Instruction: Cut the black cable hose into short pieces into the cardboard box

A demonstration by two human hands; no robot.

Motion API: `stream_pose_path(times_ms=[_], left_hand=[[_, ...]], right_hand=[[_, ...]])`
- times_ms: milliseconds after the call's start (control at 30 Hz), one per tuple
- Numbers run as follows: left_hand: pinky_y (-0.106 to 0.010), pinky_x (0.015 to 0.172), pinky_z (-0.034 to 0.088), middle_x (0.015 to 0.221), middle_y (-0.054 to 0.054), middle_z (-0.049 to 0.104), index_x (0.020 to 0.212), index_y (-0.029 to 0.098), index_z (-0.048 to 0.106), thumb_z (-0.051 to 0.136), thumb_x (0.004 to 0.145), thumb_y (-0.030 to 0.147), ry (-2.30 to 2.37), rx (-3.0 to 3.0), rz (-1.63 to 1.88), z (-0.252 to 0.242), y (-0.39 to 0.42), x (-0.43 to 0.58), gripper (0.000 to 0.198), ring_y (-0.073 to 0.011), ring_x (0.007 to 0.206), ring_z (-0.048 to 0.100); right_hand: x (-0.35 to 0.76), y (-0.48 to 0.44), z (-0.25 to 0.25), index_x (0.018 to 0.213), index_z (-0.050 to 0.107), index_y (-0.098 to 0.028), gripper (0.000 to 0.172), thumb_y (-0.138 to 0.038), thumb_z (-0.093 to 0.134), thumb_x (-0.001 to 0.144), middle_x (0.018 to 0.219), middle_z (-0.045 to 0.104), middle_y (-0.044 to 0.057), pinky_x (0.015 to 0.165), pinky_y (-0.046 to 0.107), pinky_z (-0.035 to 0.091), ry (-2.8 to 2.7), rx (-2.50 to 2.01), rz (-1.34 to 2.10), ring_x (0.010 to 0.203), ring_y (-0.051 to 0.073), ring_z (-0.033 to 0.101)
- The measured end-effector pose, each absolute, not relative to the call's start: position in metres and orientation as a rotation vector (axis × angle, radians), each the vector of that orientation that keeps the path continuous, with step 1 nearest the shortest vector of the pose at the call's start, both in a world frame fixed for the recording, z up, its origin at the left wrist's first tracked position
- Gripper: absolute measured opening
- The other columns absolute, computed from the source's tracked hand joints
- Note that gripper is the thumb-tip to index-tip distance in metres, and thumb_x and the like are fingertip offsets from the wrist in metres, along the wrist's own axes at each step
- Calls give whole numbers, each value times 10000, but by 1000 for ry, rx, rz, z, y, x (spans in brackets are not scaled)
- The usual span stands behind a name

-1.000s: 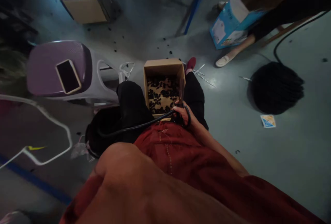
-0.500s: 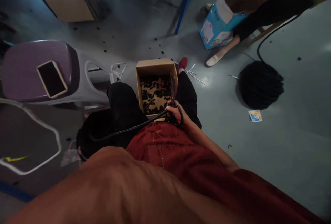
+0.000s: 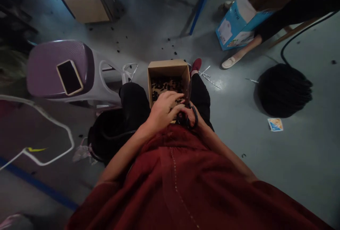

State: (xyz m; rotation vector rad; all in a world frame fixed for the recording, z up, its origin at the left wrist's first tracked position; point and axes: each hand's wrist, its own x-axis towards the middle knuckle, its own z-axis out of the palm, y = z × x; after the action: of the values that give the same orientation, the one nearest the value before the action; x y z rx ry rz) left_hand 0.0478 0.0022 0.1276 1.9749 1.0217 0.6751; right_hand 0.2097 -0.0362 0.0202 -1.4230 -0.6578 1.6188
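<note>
My right hand (image 3: 193, 115) is wrapped around the black handles of a pair of scissors (image 3: 196, 116), whose blades reach up along the right side of a cardboard box (image 3: 155, 65). Many short black pieces (image 3: 166, 81) lie inside the box, between my legs. My left hand (image 3: 166, 107) is over the near part of the box, palm down, its fingers apart and their tips close to my right hand. A black cord (image 3: 120, 135) runs across my left thigh and disappears under my left forearm; its end is hidden.
On my left, a purple stool (image 3: 39, 67) carries a phone (image 3: 69, 77). To the right lie a black cord coil (image 3: 284, 90) and a small packet (image 3: 275, 124). Beyond are a blue carton (image 3: 235, 24), a seated person's leg (image 3: 281, 23) and another box (image 3: 87, 9).
My left arm has come down from close to the camera, and its hand is now over the box beside my right hand. The view has shifted a little left.
</note>
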Motion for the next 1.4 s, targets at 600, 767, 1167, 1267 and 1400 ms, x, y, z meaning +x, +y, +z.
stream_pose_path(times_ms=[600, 767, 1167, 1267, 1400], left_hand=[[-295, 924, 434, 1122, -43, 643, 1138, 194, 611, 493, 852, 198, 1274, 1745, 418, 61, -11, 19, 310, -173, 1029, 582], [-268, 910, 447, 1140, -26, 644, 1163, 191, 603, 462, 878, 252, 1379, 1637, 499, 56, -4, 0, 323, -162, 1023, 595], [-265, 901, 459, 1052, -24, 674, 1215, 200, 582, 462, 874, 275, 1373, 1542, 614, 45, -4, -3, 369, -148, 976, 614], [-267, 897, 464, 1090, -30, 662, 1222, 197, 575, 465, 875, 280, 1359, 1555, 620, 42, -4, -3, 373, -149, 988, 611], [-295, 938, 451, 1186, -31, 621, 1220, 199, 571, 477, 874, 274, 1364, 1582, 582, 41, -4, -1, 367, -163, 1062, 584]], right_hand=[[199, -21, 28, 1010, 418, -255, 416, -429, 630, 699, 751, 565, -33, 557, 272, 476, -698, -1375, 1568, 616, 126, 574], [215, -37, 15, 1064, 449, -235, 431, -462, 591, 726, 885, 580, 20, 694, 327, 484, -1087, -1589, 1460, 753, 166, 594], [222, -62, 24, 1170, 454, -199, 477, -430, 557, 766, 953, 635, 61, 763, 338, 456, -1604, -1680, 1575, 846, 209, 601], [220, -60, 24, 1175, 457, -216, 462, -411, 562, 769, 948, 644, 56, 751, 335, 454, -1637, -1653, 1579, 831, 210, 603], [218, -60, 21, 1182, 452, -230, 462, -402, 571, 770, 953, 643, 51, 758, 341, 456, -1658, -1630, 1576, 834, 214, 602]])
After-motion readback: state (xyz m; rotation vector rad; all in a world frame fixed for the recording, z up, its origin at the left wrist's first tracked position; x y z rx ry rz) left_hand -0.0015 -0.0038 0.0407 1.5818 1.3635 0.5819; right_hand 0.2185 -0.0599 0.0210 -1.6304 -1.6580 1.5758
